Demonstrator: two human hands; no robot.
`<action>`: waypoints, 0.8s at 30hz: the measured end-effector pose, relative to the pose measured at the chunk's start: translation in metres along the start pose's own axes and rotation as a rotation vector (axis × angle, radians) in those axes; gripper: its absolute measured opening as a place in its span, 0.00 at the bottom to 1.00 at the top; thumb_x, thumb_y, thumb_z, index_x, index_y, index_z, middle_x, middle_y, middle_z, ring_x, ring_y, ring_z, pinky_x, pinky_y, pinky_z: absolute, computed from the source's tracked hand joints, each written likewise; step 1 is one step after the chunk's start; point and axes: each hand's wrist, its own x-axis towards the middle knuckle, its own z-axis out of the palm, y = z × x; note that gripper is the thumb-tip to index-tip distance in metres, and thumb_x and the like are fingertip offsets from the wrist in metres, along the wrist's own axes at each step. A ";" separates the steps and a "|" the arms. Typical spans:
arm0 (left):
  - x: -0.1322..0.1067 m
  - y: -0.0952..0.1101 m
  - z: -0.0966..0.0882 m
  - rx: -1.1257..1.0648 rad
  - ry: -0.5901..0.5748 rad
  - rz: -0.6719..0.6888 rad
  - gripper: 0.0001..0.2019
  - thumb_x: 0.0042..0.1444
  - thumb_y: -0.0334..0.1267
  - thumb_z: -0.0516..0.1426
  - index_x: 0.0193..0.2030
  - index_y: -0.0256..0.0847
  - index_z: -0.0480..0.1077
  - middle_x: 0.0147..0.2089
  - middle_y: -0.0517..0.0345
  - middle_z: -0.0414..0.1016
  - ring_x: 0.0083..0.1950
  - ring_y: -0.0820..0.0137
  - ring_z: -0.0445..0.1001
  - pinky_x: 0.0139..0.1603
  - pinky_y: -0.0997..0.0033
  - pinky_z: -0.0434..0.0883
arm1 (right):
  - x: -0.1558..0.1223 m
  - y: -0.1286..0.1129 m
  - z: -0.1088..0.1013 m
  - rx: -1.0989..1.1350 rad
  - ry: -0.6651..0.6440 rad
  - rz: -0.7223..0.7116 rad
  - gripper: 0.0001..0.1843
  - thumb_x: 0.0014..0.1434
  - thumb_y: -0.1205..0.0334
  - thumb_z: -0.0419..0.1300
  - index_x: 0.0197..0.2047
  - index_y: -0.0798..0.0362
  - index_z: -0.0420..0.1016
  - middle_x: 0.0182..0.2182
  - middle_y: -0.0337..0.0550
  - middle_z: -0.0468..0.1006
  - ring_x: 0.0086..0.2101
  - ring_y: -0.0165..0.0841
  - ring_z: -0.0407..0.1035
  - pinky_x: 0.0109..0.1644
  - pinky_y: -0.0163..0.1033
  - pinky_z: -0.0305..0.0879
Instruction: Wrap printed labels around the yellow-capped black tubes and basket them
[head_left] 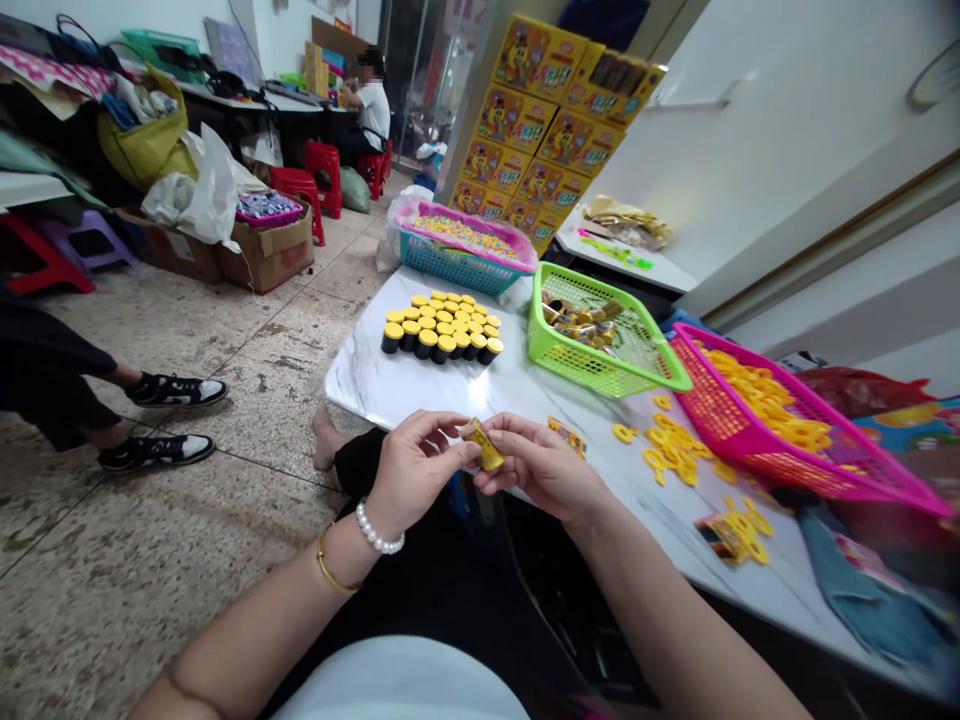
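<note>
Between my two hands, above the table's front edge, is a small yellow printed wrapper or sleeve (pixel 484 447). My left hand (pixel 420 460) pinches its left side with thumb and fingers. On its right side, my right hand (pixel 540 465) grips it the same way. Whether anything is inside the wrapper cannot be made out. Just beyond my right hand lies another printed yellow piece (pixel 568 436). Farther back on the table stands a cluster of black jars with yellow lids (pixel 442 325), packed close together and upright.
A green basket (pixel 592 372) holds small wrapped pieces. To its right, a pink basket (pixel 787 460) holds yellow ring-shaped plastic parts, with loose yellow parts (pixel 671 448) beside it. A teal basket (pixel 457 270) of colourful beads and stacked yellow boxes (pixel 525 130) stand behind. Another person's shoes (pixel 176 390) show at left.
</note>
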 end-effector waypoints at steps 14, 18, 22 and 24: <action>0.010 0.014 -0.012 -0.536 -0.162 -0.430 0.25 0.37 0.42 0.74 0.42 0.31 0.77 0.30 0.58 0.75 0.28 0.78 0.69 0.27 0.79 0.62 | -0.023 0.016 0.014 -0.543 0.211 -0.498 0.25 0.57 0.61 0.68 0.59 0.44 0.74 0.44 0.44 0.83 0.42 0.38 0.80 0.43 0.42 0.80; 0.006 0.017 -0.010 -0.628 -0.298 -0.522 0.21 0.40 0.44 0.73 0.37 0.31 0.79 0.33 0.54 0.77 0.30 0.77 0.71 0.30 0.76 0.65 | -0.022 0.032 0.015 -0.734 0.376 -0.833 0.21 0.59 0.68 0.66 0.54 0.38 0.79 0.53 0.39 0.81 0.50 0.38 0.77 0.55 0.44 0.76; 0.003 0.014 -0.004 -0.676 -0.331 -0.563 0.20 0.40 0.45 0.73 0.33 0.31 0.79 0.31 0.55 0.76 0.30 0.77 0.70 0.30 0.76 0.65 | -0.020 0.038 0.016 -0.787 0.433 -0.932 0.24 0.60 0.70 0.64 0.56 0.37 0.77 0.50 0.36 0.82 0.47 0.36 0.80 0.57 0.44 0.76; 0.003 0.012 -0.001 -0.677 -0.334 -0.568 0.20 0.40 0.46 0.73 0.32 0.31 0.79 0.30 0.56 0.76 0.29 0.77 0.70 0.30 0.76 0.65 | -0.023 0.039 0.018 -0.876 0.449 -0.936 0.26 0.60 0.69 0.66 0.59 0.39 0.75 0.52 0.38 0.82 0.47 0.38 0.80 0.55 0.45 0.77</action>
